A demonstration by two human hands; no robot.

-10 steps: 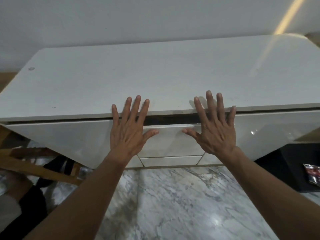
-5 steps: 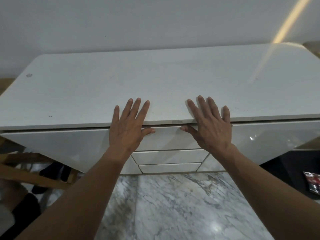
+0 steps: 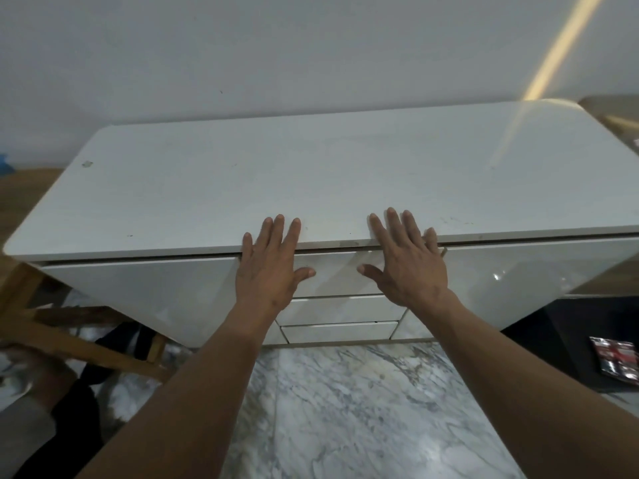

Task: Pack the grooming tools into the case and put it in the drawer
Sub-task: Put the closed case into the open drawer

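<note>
White drawer (image 3: 337,271) — left hand (image 3: 268,269) and right hand (image 3: 408,267) flat against it, fingers (image 3: 276,229) straight.

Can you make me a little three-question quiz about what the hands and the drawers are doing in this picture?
1. True or false: the left hand and right hand both press flat on the glossy white top drawer front.
2. Which is in view? A) the grooming case B) a dark red packet C) a comb
3. Fill in: the floor is grey-veined ____.

Key: 1 true; 2 B; 3 marble.
</note>
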